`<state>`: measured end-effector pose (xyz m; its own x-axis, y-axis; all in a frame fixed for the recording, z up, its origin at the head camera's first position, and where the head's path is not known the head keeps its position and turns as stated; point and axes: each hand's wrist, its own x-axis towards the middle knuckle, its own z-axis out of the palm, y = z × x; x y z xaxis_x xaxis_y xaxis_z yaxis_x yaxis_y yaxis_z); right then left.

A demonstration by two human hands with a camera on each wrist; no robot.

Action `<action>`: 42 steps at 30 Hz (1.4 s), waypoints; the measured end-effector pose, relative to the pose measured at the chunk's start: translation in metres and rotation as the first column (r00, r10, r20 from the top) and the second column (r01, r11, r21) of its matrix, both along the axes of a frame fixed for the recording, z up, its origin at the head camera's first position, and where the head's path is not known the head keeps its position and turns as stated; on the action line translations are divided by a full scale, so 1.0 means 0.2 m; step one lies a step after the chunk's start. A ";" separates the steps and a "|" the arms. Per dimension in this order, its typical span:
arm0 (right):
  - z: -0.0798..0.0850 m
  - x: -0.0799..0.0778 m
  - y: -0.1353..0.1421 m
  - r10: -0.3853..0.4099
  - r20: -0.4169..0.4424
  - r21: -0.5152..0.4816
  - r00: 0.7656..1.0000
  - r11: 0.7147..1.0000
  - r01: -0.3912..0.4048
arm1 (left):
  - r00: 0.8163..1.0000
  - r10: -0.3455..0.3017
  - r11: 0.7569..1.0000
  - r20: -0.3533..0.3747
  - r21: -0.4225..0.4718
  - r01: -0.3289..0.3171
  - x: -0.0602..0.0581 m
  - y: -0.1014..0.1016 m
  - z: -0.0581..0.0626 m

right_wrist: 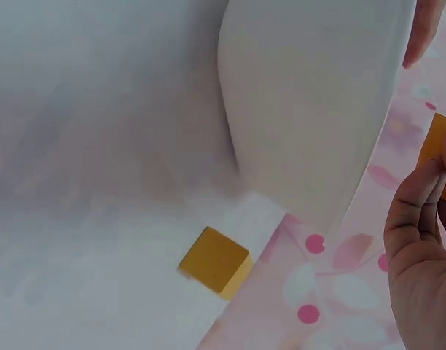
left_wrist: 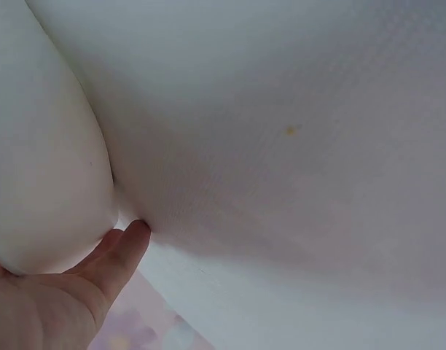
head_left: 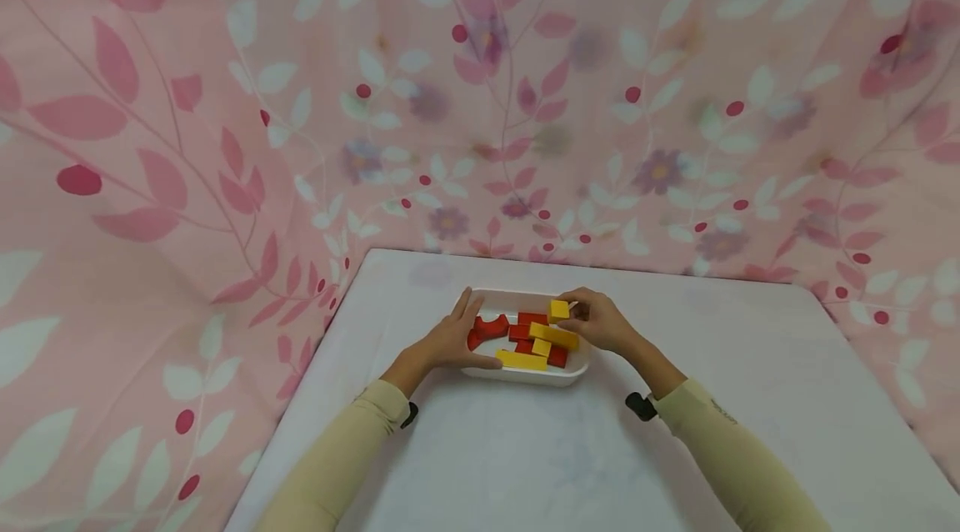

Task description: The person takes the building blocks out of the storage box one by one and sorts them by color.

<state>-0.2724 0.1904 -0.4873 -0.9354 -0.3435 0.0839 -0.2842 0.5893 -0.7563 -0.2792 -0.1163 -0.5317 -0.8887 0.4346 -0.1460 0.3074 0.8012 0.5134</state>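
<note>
A white tray (head_left: 517, 377) stands on the table with red and yellow blocks in it. My left hand (head_left: 448, 340) holds its left end, thumb along the near rim and fingers reaching to the far rim. In the left wrist view, the fingers (left_wrist: 124, 255) lie against the tray's outer wall (left_wrist: 48, 146). Over the tray's right part, my right hand (head_left: 600, 322) pinches a yellow cube (head_left: 558, 311) between thumb and fingers. Below it lie a long yellow block (head_left: 553, 337), a small yellow block (head_left: 542, 348) and several red blocks (head_left: 533, 318). A red curved block (head_left: 492, 328) lies near the left hand.
Another yellow block (right_wrist: 216, 259) sits on the table beside the tray, near the table's edge, in the right wrist view. A white cloth covers the table (head_left: 540, 457). Pink floral fabric (head_left: 510, 98) hangs behind and to the left.
</note>
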 end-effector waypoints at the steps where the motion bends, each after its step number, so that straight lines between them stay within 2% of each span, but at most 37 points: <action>1: -0.01 0.00 0.01 0.002 0.005 -0.006 1.000 1.000 -0.002 | 1.000 0.002 1.000 0.004 0.001 -0.002 0.01 0.00 -0.01; 4: -0.02 0.00 0.03 0.003 0.000 0.002 1.000 1.000 -0.003 | 1.000 0.003 1.000 0.010 0.001 -0.003 0.02 -0.01 -0.01; 8: -0.01 -0.02 0.07 -0.021 -0.037 0.013 0.999 1.000 0.022 | 1.000 0.002 1.000 -0.009 0.008 -0.002 0.00 -0.01 -0.01; 15: -0.02 -0.05 0.15 -0.066 -0.025 0.037 0.998 0.997 0.067 | 1.000 0.028 1.000 -0.008 -0.011 -0.028 -0.01 -0.01 -0.01; 22: -0.03 -0.05 0.23 -0.111 -0.015 0.049 0.994 0.993 0.111 | 1.000 0.007 1.000 -0.022 0.007 -0.007 -0.01 0.00 -0.01; 32: -0.05 -0.07 0.37 -0.161 -0.032 0.103 0.987 0.981 0.163 | 1.000 0.012 1.000 -0.014 0.015 -0.012 -0.02 0.00 -0.02; 37: -0.08 -0.08 0.42 -0.196 0.002 0.104 0.981 0.975 0.195 | 1.000 0.006 1.000 -0.026 0.005 -0.005 -0.02 0.00 -0.01; 42: -0.12 -0.08 0.48 -0.218 -0.001 0.105 0.976 0.971 0.216 | 1.000 0.003 1.000 -0.030 0.009 -0.003 -0.01 -0.01 -0.01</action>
<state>-0.2888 0.2874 -0.5116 -0.9892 -0.1385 0.0479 -0.1330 0.7117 -0.6898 -0.2815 -0.1183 -0.5341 -0.8940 0.4329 -0.1158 0.3202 0.7978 0.5109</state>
